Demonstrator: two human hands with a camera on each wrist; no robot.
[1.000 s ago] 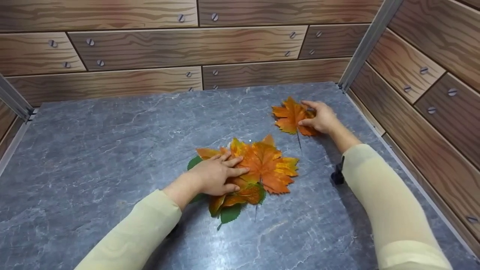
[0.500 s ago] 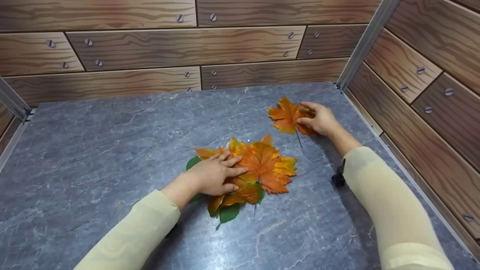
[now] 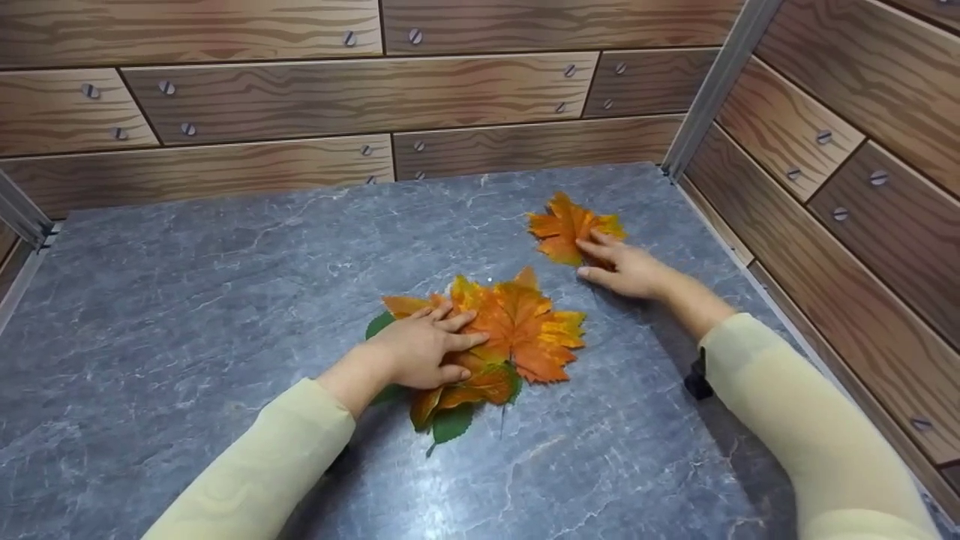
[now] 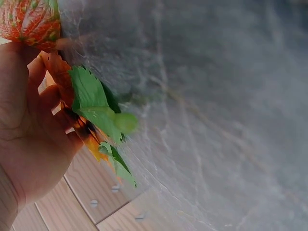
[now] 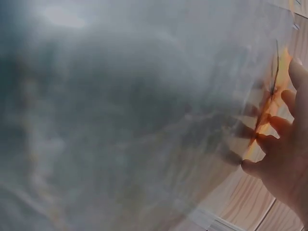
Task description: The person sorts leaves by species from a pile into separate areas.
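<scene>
In the head view my left hand [image 3: 420, 349] rests with spread fingers on a pile of artificial autumn leaves [image 3: 519, 322], orange and yellow maple shapes on top. A green leaf [image 3: 452, 424] sticks out at the pile's near side. The left wrist view shows leaf edges beyond the fingers, among them a green leaf [image 4: 94, 101]. Farther back on the right, my right hand [image 3: 634, 271] touches a separate orange maple leaf [image 3: 564, 231] with its fingertips, fingers mostly straight. That leaf lies flat, its stem partly hidden by the hand. In the right wrist view the leaf appears edge-on and blurred.
The leaves lie on a grey marble-patterned tabletop [image 3: 202, 315]. Behind it stands a wood-plank-patterned wall [image 3: 360, 94], and another such wall [image 3: 795, 247] closes the right side. A metal corner post [image 3: 709, 90] rises at the back right.
My right hand has loosened its hold on the separate maple leaf's right side and shifted nearer, its fingertips now lying on the leaf. The left hand stays on the pile.
</scene>
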